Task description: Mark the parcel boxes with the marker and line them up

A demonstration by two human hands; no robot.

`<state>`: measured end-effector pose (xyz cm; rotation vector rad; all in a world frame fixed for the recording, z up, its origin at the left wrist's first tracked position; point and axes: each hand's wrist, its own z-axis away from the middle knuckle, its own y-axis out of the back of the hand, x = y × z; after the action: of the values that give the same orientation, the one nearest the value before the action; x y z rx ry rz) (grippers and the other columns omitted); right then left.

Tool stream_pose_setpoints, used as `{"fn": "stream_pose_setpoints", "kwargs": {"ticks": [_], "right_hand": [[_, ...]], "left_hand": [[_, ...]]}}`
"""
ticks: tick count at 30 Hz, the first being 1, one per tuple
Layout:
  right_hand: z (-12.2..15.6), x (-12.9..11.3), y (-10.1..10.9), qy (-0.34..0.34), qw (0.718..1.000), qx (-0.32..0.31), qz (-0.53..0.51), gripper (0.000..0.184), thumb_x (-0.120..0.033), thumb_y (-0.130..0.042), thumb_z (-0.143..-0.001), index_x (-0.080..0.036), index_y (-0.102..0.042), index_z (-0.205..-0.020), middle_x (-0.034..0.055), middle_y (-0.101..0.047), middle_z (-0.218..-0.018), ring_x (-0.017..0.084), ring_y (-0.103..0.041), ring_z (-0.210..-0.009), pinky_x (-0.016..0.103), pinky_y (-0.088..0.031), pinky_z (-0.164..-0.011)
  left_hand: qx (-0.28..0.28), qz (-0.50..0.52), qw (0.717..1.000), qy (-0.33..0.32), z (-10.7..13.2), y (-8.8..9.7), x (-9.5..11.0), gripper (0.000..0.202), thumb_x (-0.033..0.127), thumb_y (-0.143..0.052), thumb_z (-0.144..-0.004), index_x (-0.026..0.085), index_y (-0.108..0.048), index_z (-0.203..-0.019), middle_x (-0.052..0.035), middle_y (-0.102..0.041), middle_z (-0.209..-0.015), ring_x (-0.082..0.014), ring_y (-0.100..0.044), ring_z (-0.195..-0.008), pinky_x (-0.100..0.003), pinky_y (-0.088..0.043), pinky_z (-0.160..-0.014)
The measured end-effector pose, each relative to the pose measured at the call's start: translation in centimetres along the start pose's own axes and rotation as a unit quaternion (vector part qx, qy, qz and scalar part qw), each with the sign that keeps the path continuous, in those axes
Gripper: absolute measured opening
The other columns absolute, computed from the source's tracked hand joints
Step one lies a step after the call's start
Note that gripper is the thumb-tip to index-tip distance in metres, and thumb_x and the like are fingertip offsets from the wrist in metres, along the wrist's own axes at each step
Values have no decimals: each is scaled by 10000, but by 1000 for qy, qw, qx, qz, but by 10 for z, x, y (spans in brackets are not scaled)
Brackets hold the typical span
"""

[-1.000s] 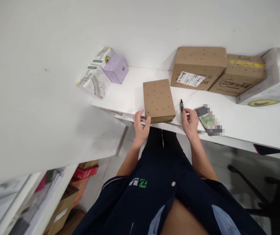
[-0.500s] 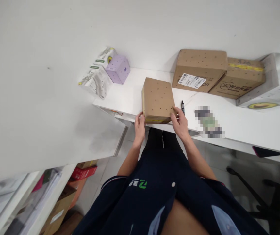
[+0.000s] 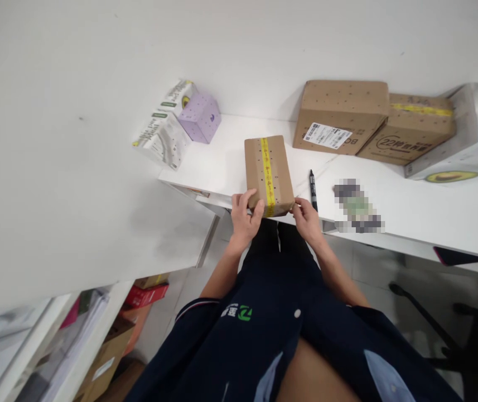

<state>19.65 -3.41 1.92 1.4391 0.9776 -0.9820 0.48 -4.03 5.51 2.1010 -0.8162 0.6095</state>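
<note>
A small cardboard box (image 3: 281, 167) with a strip of yellow tape (image 3: 267, 170) along its upper face rests at the near edge of the white desk (image 3: 226, 162). My left hand (image 3: 246, 218) grips its near left corner, with the thumb and fingers bent over the top. At the near right corner, my right hand (image 3: 305, 218) has its fingertips pinched against the cardboard. The box's underside is hidden. Just right of the box, a black marker (image 3: 313, 190) lies on the desk.
Two larger cardboard boxes (image 3: 341, 114) and a white box (image 3: 443, 151) line the back right wall. White packages (image 3: 165, 137) and a purple box (image 3: 201, 118) stand at the left. A pixelated item (image 3: 358, 205) lies right of the marker.
The box has been turned over, so the taped face now points up instead of the plain one. My left hand has moved onto its near left corner.
</note>
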Motion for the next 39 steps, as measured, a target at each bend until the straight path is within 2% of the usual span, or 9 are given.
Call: {"fn": "stream_pose_setpoints", "kwargs": {"ticks": [4,11,19,23,30,33,35,37,39], "right_hand": [[4,-15,4,0,997,51,-52,414,-513,-448,-973,-196,-626,-1171,98,-704,-1046,188,-685,-821,399,-580,-807],[7,-34,4,131,989,64,35,391,-468,-430,-1004,-225,-607,-1254,117,-673,-1157,209,-658,-929,414,-583,-831],[-1,-35,14,128,985,77,82,445,-499,-433,-995,-223,-550,-1324,128,-642,-1169,215,-645,-929,399,-590,-774],[-6,-35,18,146,980,93,98,448,-503,-419,-998,-226,-540,-1329,128,-633,-1170,221,-642,-943,417,-585,-802],[-9,-29,16,164,975,81,124,452,-460,-427,-1002,-215,-487,-1377,139,-597,-1188,235,-617,-985,464,-573,-850],[-8,-34,17,190,963,89,169,494,-455,-439,-996,-212,-444,-1427,162,-543,-1264,273,-570,-1131,517,-537,-947],[-6,-41,14,228,944,109,212,536,-471,-478,-976,-208,-434,-1441,182,-467,-1355,308,-491,-1266,548,-488,-1025],[-3,-49,7,263,924,113,255,572,-513,-526,-942,-216,-456,-1426,184,-383,-1443,345,-405,-1357,586,-424,-1087],[-2,-56,-3,272,914,92,288,598,-565,-561,-905,-231,-487,-1396,173,-329,-1506,393,-327,-1413,637,-365,-1116]], "left_hand": [[-12,-9,1000,12,0,0,0,417,550,-500,-962,196,-607,-1155,-72,-586,-967,-170,-570,-858,-325,-504,-783],[-8,-12,1000,-2,0,-2,-5,421,545,-491,-969,188,-597,-1165,-77,-585,-990,-187,-581,-928,-330,-497,-820],[-62,4,998,-32,1,-6,-2,559,595,-560,-918,217,-522,-1327,-62,-564,-1021,-150,-557,-814,-313,-534,-766],[-79,3,995,-57,-3,-12,2,465,534,-578,-929,213,-554,-1264,-64,-544,-1016,-158,-576,-837,-313,-546,-764],[-94,38,994,-35,-4,-9,2,440,504,-645,-891,225,-593,-1228,-63,-538,-1020,-174,-585,-888,-331,-545,-816],[-88,165,981,44,7,-14,-13,530,551,-647,-874,240,-540,-1290,-79,-552,-1119,-186,-598,-993,-350,-536,-897],[-50,250,950,182,17,-22,-24,510,596,-575,-905,235,-525,-1263,-66,-572,-1093,-170,-618,-957,-350,-534,-898],[-17,292,890,350,26,-33,-32,441,603,-547,-918,219,-548,-1134,-33,-588,-974,-138,-626,-816,-320,-540,-809],[-28,337,816,470,32,-43,-35,378,562,-602,-901,207,-551,-1023,-9,-600,-891,-116,-617,-723,-284,-528,-723]]}}
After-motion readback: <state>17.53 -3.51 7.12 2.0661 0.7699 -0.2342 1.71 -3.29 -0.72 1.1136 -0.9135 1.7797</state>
